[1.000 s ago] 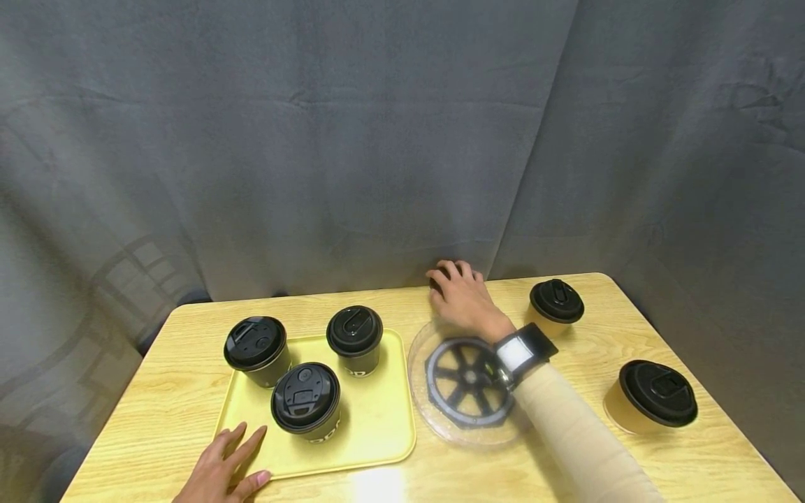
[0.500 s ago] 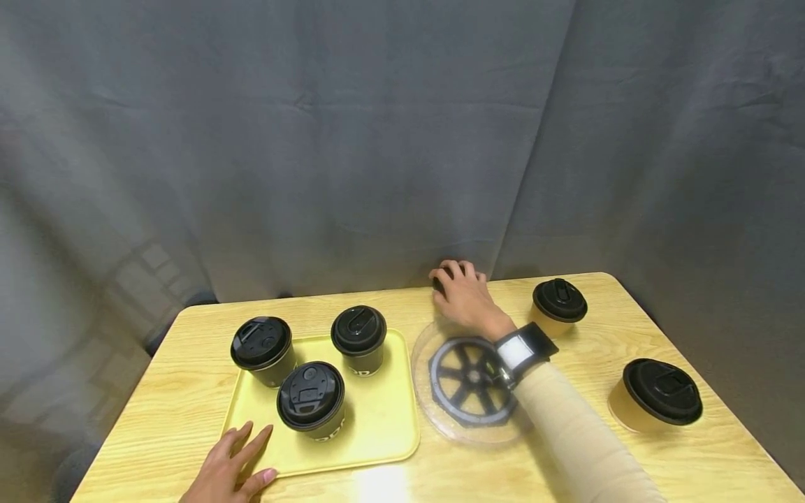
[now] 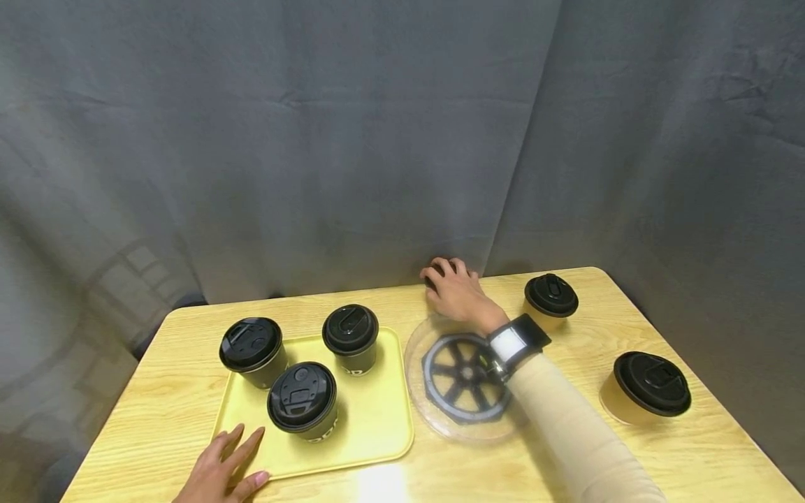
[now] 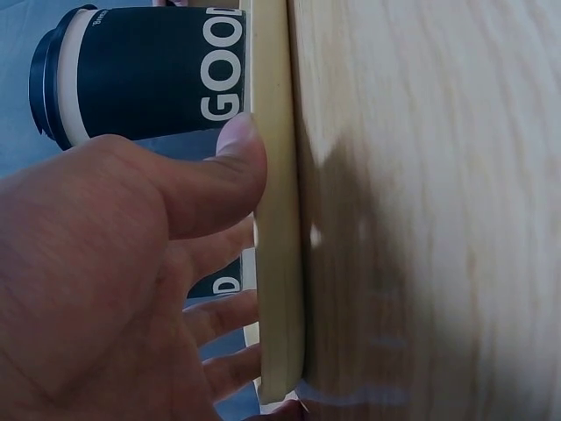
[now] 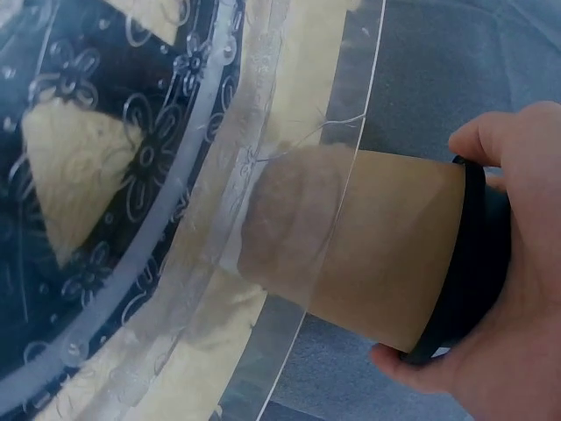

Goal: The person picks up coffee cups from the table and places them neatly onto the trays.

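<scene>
My right hand (image 3: 458,293) grips the black lid of a brown paper coffee cup (image 5: 394,246) at the table's back edge, mostly hidden under the hand in the head view. Thumb and fingers span the lid in the right wrist view. My left hand (image 3: 216,467) rests at the near left corner of a yellow tray (image 3: 377,440), fingers spread and thumb at its front rim. On that tray stand three dark lidded cups: one at the back left (image 3: 254,353), one in front (image 3: 304,402), one at the back right (image 3: 351,339). White lettering marks the front cup.
A clear round plate with a dark spoked base (image 3: 465,377) lies between the tray and my right forearm. To the right stand two more brown lidded cups, one farther back (image 3: 550,300) and one nearer (image 3: 646,388). A grey curtain (image 3: 352,154) hangs behind the table.
The head view sways slightly. My right fingers curl a little more over the lid at the back edge. My left hand and the cups on the tray keep their places.
</scene>
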The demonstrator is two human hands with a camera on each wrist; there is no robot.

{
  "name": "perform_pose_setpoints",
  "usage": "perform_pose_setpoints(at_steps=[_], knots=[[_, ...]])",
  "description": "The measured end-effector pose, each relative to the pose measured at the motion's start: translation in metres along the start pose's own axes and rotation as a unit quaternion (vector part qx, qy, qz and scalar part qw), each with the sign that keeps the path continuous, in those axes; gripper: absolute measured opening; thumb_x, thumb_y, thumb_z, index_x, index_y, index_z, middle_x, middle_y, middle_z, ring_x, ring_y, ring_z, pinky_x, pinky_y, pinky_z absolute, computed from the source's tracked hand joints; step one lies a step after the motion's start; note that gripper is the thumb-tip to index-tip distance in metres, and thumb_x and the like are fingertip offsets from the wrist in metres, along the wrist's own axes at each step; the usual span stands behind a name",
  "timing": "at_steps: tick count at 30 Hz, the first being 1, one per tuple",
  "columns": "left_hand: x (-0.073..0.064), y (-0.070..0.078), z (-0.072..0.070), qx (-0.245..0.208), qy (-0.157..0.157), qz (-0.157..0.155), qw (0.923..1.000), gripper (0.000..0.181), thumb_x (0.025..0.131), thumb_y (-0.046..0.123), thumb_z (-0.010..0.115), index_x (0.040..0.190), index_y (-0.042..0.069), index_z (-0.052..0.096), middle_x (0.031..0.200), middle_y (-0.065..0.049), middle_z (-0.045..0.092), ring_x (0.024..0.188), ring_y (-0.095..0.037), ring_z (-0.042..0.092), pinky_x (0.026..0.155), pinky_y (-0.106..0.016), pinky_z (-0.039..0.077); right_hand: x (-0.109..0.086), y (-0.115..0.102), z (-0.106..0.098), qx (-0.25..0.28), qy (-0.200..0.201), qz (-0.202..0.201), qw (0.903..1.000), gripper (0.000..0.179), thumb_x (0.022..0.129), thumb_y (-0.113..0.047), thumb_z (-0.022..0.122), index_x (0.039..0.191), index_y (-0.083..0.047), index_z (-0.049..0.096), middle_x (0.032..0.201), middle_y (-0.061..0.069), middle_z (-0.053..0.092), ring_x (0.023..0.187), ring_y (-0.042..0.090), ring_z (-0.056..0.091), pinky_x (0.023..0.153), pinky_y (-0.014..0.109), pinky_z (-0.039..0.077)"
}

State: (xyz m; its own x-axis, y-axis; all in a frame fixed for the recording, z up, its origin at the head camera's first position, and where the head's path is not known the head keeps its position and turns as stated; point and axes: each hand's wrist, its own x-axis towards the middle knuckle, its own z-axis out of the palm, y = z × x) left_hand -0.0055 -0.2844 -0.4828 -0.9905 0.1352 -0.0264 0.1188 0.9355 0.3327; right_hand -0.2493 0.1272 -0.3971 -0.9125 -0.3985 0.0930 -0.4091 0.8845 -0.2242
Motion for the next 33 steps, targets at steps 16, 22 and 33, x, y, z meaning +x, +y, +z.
perform_pose_setpoints(at_steps=[16,22,33], knots=[[0.000,0.000,-0.001,0.004,0.026,0.010,0.9996,0.062,0.080,0.043,0.075,0.130,0.008,0.061,0.129,-0.030,0.056,0.118,-0.055,0.050,0.088,-0.066,0.044,-0.001,0.001,-0.001,0.011,0.001,-0.005,0.9999,0.035,0.102,-0.032,0.039,0.133,-0.024,0.052,0.152,0.011,0.032,0.137,0.046,0.028,0.094,0.066,0.039],[0.002,0.003,-0.002,-0.002,0.014,0.007,0.9999,0.063,0.080,0.043,0.075,0.130,0.008,0.061,0.130,-0.030,0.055,0.118,-0.057,0.049,0.088,-0.067,0.044,-0.004,0.005,-0.002,0.000,0.004,-0.009,0.9999,0.035,0.102,-0.034,0.042,0.134,-0.024,0.051,0.152,0.012,0.031,0.136,0.046,0.029,0.093,0.065,0.041],[-0.006,-0.007,0.007,0.010,0.097,0.063,0.9933,0.061,0.072,0.033,0.083,0.123,0.003,0.065,0.120,-0.029,0.060,0.106,-0.058,0.055,0.079,-0.065,0.047,-0.006,0.000,0.006,-0.017,0.022,-0.036,0.9989,0.033,0.103,-0.032,0.040,0.133,-0.023,0.051,0.150,0.014,0.034,0.135,0.048,0.030,0.091,0.067,0.042]])
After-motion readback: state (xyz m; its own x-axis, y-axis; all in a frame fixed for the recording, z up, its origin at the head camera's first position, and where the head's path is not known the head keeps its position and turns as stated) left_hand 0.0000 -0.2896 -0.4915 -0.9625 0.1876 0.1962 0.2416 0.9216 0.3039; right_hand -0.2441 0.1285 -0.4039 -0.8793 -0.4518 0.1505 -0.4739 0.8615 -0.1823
